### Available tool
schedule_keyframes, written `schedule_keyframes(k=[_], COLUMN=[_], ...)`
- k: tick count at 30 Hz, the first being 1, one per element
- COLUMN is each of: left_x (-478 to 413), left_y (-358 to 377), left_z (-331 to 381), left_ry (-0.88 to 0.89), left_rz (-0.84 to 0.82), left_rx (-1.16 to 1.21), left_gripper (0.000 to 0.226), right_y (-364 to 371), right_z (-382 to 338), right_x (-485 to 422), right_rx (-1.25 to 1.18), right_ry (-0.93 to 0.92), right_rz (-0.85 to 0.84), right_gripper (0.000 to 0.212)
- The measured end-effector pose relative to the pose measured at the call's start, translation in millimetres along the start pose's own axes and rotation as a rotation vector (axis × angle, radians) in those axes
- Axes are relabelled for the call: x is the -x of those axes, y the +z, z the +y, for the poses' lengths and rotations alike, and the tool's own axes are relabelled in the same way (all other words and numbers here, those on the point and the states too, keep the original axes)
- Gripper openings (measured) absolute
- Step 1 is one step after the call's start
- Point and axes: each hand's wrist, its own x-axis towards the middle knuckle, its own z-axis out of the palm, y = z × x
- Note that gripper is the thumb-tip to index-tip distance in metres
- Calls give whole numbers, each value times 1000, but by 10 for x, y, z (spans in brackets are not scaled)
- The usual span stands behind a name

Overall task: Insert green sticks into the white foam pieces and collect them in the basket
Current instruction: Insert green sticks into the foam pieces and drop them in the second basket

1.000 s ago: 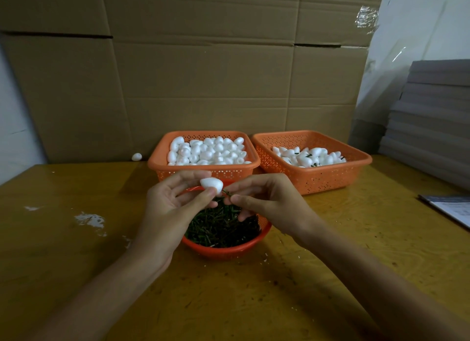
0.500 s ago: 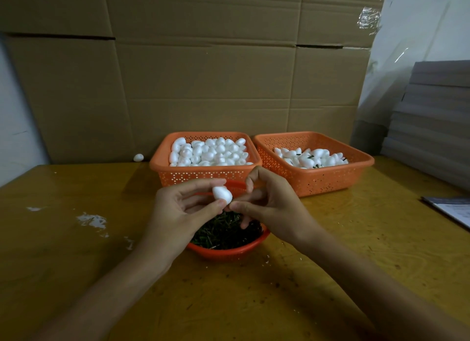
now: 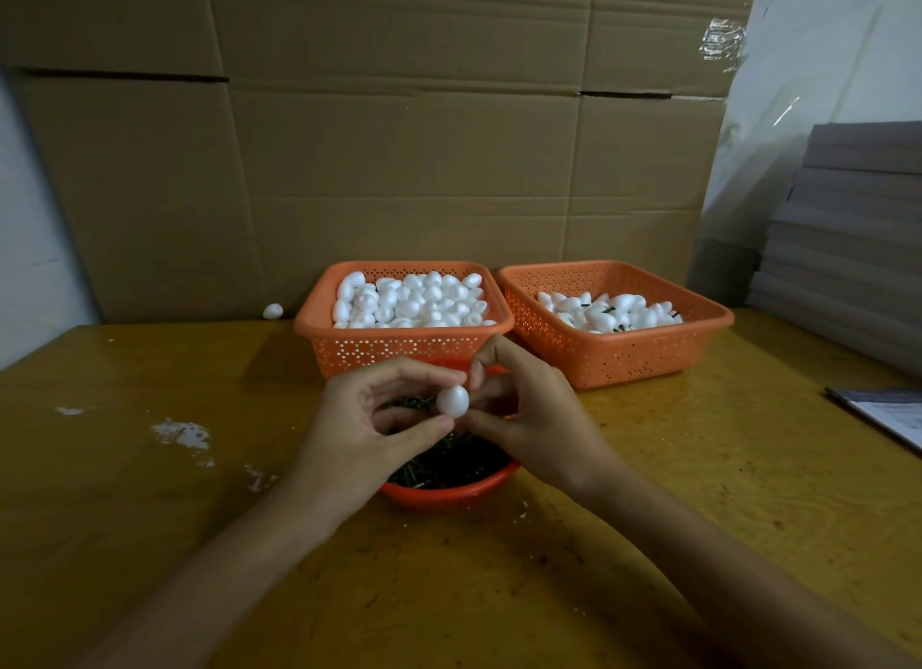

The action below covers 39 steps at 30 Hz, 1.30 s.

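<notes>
My left hand pinches a white egg-shaped foam piece between thumb and fingers, above a round orange bowl full of green sticks. My right hand meets it from the right, fingertips pressed against the foam; any stick it holds is hidden. Behind stand two orange baskets: the left one is heaped with plain foam pieces, the right one holds foam pieces with green sticks in them.
A loose foam piece lies by the cardboard wall at the back left. White scraps dot the yellow table. Grey boards are stacked at the right, and a paper sheet lies near the right edge.
Both hands have drawn closer together. The foam piece has turned and dropped a little between the fingertips, and the green stick seen a second ago is no longer visible.
</notes>
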Motion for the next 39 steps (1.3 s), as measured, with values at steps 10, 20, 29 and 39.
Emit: schedule_keyframes(k=[10,20,29,39], left_x=[107,176,139,73], left_y=[88,115,94,68], left_z=[14,33,-11,-42], left_ry=[388,142,79,-24], left_rz=[19,-303,-209,116], left_rx=[-725,-929,-766,-513], left_gripper=[17,67,32,31], right_y=[-812,-1181,-500,-81], right_z=[387,894,154,-101], right_x=[-91,-2,-121,1], right_rx=[360,827,661,383], right_ry=[63,571,-34,-22], right_rz=[917,304,312,-183], right_gripper=[9,47,34,28])
